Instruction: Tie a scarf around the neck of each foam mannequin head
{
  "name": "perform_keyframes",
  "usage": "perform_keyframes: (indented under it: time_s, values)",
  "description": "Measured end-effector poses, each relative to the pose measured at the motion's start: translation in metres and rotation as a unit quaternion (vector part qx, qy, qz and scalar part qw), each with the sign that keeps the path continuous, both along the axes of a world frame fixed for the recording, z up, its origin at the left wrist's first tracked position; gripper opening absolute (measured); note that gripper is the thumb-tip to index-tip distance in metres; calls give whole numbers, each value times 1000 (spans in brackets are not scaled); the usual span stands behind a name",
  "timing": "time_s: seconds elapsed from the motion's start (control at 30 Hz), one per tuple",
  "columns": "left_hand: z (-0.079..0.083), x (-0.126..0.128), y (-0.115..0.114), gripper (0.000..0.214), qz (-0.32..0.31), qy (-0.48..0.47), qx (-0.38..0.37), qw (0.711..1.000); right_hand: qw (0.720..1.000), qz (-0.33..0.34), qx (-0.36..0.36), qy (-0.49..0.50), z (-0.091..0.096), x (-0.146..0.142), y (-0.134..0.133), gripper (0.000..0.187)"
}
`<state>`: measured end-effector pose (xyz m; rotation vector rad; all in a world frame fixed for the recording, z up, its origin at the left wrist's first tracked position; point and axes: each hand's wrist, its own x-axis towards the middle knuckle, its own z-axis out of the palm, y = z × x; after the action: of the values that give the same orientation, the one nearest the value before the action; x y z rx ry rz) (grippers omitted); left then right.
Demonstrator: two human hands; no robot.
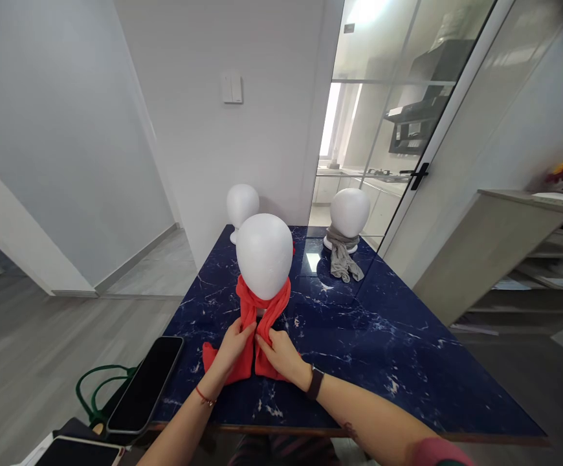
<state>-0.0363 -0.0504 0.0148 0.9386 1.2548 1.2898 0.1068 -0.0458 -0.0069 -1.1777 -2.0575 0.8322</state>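
Observation:
A red scarf [245, 299] is draped round the neck of a white mannequin head [264, 252], its two ends hanging down in front onto the table. My left hand [235, 343] is closed on the left end of the scarf, just under the head. On the right end, my right hand [281, 351] is closed too, thumb on top of the cloth. Both hands are close together below the neck, and the two ends hang side by side, uncrossed. The lower ends of the scarf lie on the tabletop, partly hidden by my wrists.
The dark blue marbled table [359, 349] carries a second white head [242, 206] behind the first. A third head [350, 212] at the back right wears a grey scarf [343, 255]. A phone [146, 383] lies at the left edge. Beyond stands a glass door [378, 116].

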Motion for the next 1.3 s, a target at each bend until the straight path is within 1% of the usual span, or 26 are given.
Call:
perform_keyframes:
  time_s: [0.07, 0.13, 0.17, 0.27, 0.33, 0.37, 0.43, 0.5, 0.57, 0.63, 0.7, 0.77, 0.83, 0.9, 0.93, 0.97, 1.03, 1.1, 1.13, 1.2, 1.27, 1.3]
  values:
    - [6, -11, -8, 29, -11, 50, -17, 999, 1000, -20, -4, 2, -1, -1, 1, 30]
    - [15, -18, -14, 30, -28, 43, -50, 997, 999, -34, -7, 11, -1, -1, 2, 32]
    - [20, -19, -17, 28, -36, 16, -67, 997, 999, -35, -9, 19, -1, -1, 2, 33]
    - [32, -14, -21, 19, -58, -116, -105, 986, 999, -10, -18, 43, 1, 0, 1, 34]
    - [34, -6, -22, 17, -60, -170, -105, 978, 999, 8, -13, 43, 4, 1, -1, 32]
    - [34, -3, -22, 18, -53, -174, -97, 979, 999, 10, -3, 34, 6, 2, -2, 30]
    - [34, 3, -21, 23, -38, -150, -73, 985, 1000, 2, 26, 2, 11, 3, -5, 26]
    - [34, 6, -19, 26, -41, -131, -67, 988, 999, 1, 41, -23, 15, 5, -6, 25]
    - [36, 7, -17, 26, -66, -145, -105, 982, 999, 29, 18, -2, 17, 7, -5, 23]
    - [37, 8, -12, 25, -111, -180, -161, 964, 994, 80, -34, 60, 16, 8, -1, 21]
    - [37, 10, -7, 26, -148, -196, -179, 953, 984, 111, -78, 116, 13, 10, 5, 19]
    - [33, 13, -2, 27, -160, -179, -149, 959, 979, 108, -106, 139, 10, 12, 12, 15]
    - [28, 16, 2, 29, -143, -145, -108, 973, 973, 117, -145, 139, 12, 19, 20, 11]
    - [24, 19, 4, 32, -125, -116, -79, 982, 957, 160, -208, 123, 20, 31, 29, 7]
    - [21, 20, 4, 33, -120, -101, -67, 985, 949, 169, -240, 118, 26, 38, 34, 8]
    - [20, 21, 5, 34, -116, -81, -52, 989, 944, 158, -264, 118, 33, 45, 38, 12]
    - [17, 24, 5, 37, -100, -25, -19, 994, 938, 101, -298, 145, 45, 56, 43, 21]
    - [16, 26, 6, 37, -75, 39, 19, 996, 921, 65, -336, 186, 51, 59, 42, 30]
    - [16, 27, 6, 36, -66, 62, 37, 995, 912, 70, -351, 202, 51, 58, 39, 34]
    - [16, 29, 6, 30, -54, 76, 63, 994, 899, 97, -361, 230, 47, 50, 32, 43]
    - [19, 28, 4, 24, -48, 66, 59, 995, 891, 106, -358, 259, 39, 40, 25, 49]
    - [21, 26, 2, 22, -53, 60, 47, 996, 886, 98, -362, 272, 35, 36, 23, 48]
